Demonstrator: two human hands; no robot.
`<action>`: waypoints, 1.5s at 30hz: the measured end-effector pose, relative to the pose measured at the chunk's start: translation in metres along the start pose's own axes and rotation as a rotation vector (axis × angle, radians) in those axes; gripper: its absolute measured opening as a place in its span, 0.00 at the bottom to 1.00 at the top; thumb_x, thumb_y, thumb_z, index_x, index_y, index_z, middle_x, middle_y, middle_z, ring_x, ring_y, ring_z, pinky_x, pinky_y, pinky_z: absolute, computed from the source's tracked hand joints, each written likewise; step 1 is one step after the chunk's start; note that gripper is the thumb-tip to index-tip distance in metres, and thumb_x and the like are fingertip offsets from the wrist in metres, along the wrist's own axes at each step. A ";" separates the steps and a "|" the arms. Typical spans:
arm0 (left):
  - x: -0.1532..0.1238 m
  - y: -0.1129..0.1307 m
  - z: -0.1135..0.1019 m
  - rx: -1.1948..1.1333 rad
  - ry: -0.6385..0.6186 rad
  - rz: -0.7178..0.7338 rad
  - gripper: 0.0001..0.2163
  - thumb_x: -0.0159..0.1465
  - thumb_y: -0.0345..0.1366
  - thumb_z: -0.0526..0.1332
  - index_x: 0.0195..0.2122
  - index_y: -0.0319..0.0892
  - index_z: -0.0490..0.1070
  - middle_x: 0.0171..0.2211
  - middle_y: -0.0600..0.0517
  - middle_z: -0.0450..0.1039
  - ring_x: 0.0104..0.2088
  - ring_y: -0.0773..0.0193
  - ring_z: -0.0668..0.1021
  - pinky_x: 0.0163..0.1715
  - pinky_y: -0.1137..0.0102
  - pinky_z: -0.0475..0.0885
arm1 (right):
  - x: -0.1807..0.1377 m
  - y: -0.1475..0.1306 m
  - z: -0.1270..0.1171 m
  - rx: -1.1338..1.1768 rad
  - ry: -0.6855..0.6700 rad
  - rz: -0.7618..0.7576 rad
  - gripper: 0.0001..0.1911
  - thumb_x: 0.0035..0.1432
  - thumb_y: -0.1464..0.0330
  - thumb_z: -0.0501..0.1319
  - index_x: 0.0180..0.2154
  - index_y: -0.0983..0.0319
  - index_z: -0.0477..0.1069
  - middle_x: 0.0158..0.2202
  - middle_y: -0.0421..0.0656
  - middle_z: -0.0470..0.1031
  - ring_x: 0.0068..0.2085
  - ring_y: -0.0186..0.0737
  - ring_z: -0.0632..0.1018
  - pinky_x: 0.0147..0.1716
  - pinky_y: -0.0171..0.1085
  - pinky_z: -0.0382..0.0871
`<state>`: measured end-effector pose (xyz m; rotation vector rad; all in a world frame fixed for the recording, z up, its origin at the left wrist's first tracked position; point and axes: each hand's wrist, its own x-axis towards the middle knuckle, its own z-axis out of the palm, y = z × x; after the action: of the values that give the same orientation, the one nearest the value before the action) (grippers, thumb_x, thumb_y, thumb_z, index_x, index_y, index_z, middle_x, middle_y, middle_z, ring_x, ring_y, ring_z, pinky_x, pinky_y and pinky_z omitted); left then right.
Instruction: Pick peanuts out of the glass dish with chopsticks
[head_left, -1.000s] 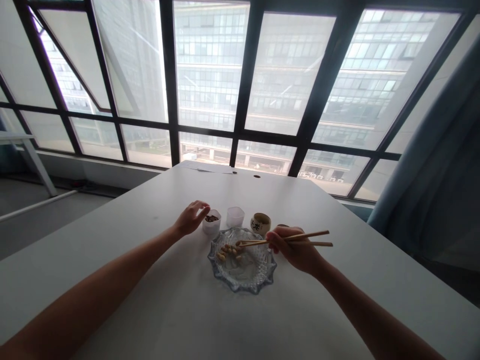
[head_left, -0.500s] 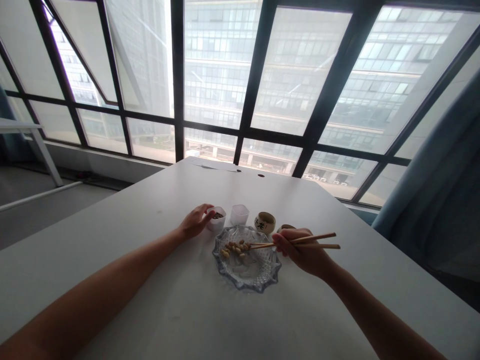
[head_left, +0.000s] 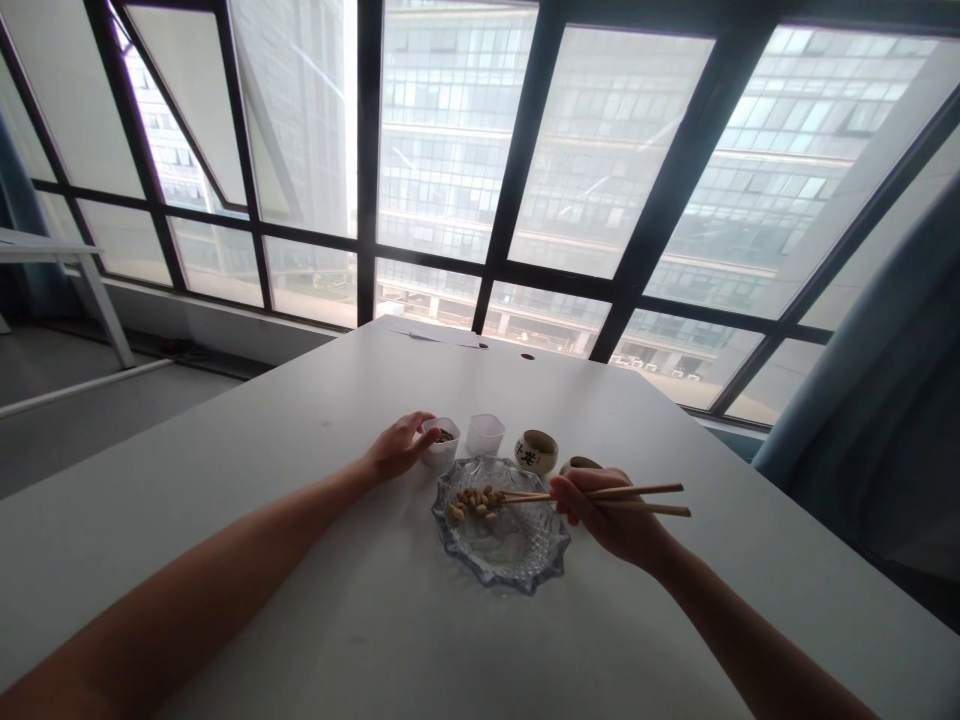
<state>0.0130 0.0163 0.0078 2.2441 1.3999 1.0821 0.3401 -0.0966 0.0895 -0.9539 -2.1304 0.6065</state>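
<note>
My left hand [head_left: 401,447] is closed round the side of a small translucent plastic cup [head_left: 441,454], which stands on the table and holds small dark pieces I cannot name. In my right hand [head_left: 609,512] is a pair of wooden chopsticks [head_left: 637,492]. Their tips reach into a scalloped clear glass dish [head_left: 529,545] and meet a pile of light-brown peanuts [head_left: 476,500] along its left side. Whether a peanut is pinched between the tips, I cannot tell.
Behind the dish stand a second translucent cup [head_left: 484,434] and a beige ceramic cup [head_left: 535,452] with dark lettering. Another small cup [head_left: 581,465] is partly hidden by my right hand. Paper [head_left: 435,333] lies at the far edge of the white table [head_left: 322,590], by the windows.
The whole view has shifted slightly, so everything sits a little lower and further right. My hands keep their holds on the cup and the chopsticks, with the tips still at the peanuts.
</note>
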 end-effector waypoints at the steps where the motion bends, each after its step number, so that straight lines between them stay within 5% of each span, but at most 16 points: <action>1: 0.000 0.000 0.000 -0.001 0.001 -0.006 0.31 0.66 0.61 0.48 0.55 0.40 0.69 0.46 0.43 0.76 0.43 0.53 0.77 0.45 0.60 0.71 | 0.000 0.001 0.000 0.015 0.020 0.014 0.23 0.65 0.54 0.59 0.24 0.61 0.75 0.19 0.43 0.75 0.19 0.35 0.73 0.19 0.33 0.66; 7: -0.001 0.001 0.000 0.009 0.002 0.010 0.32 0.63 0.63 0.50 0.55 0.41 0.69 0.46 0.43 0.76 0.43 0.52 0.78 0.45 0.60 0.72 | 0.008 0.010 -0.002 0.374 0.445 0.255 0.25 0.55 0.45 0.64 0.25 0.61 0.76 0.16 0.43 0.75 0.16 0.37 0.74 0.15 0.34 0.68; 10: -0.002 0.003 -0.001 0.030 -0.003 0.020 0.34 0.61 0.64 0.53 0.56 0.40 0.68 0.47 0.41 0.76 0.45 0.49 0.78 0.48 0.58 0.72 | 0.012 0.012 -0.005 0.617 0.548 0.334 0.24 0.51 0.46 0.68 0.25 0.62 0.75 0.17 0.43 0.75 0.17 0.38 0.75 0.15 0.35 0.71; 25: -0.004 0.009 -0.003 0.095 -0.057 0.013 0.34 0.57 0.60 0.61 0.59 0.43 0.64 0.51 0.38 0.74 0.50 0.45 0.77 0.52 0.54 0.70 | 0.014 0.015 -0.007 0.656 0.541 0.312 0.21 0.56 0.50 0.66 0.25 0.60 0.74 0.16 0.42 0.73 0.15 0.38 0.74 0.16 0.38 0.75; 31: -0.005 0.010 -0.003 0.061 -0.037 0.006 0.34 0.55 0.58 0.62 0.58 0.41 0.65 0.51 0.38 0.74 0.50 0.43 0.77 0.52 0.53 0.71 | 0.003 -0.003 -0.003 0.294 0.564 0.115 0.22 0.59 0.49 0.63 0.26 0.59 0.77 0.17 0.44 0.75 0.16 0.39 0.74 0.14 0.37 0.69; 36: -0.005 0.012 -0.005 0.065 -0.034 0.003 0.34 0.55 0.59 0.62 0.57 0.43 0.66 0.50 0.39 0.75 0.48 0.44 0.78 0.51 0.55 0.72 | -0.006 -0.020 -0.001 -0.041 0.379 -0.139 0.19 0.66 0.56 0.58 0.28 0.57 0.78 0.20 0.43 0.77 0.19 0.39 0.76 0.19 0.38 0.71; 45: -0.005 0.006 -0.002 0.044 -0.018 0.007 0.34 0.56 0.56 0.64 0.57 0.40 0.66 0.52 0.37 0.74 0.51 0.43 0.77 0.52 0.53 0.71 | -0.003 -0.017 -0.004 0.036 0.420 -0.090 0.20 0.64 0.54 0.61 0.27 0.60 0.79 0.19 0.44 0.77 0.19 0.38 0.76 0.19 0.36 0.72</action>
<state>0.0144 0.0089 0.0101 2.2847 1.4236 1.0406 0.3370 -0.1094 0.1021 -0.8720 -1.7704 0.3599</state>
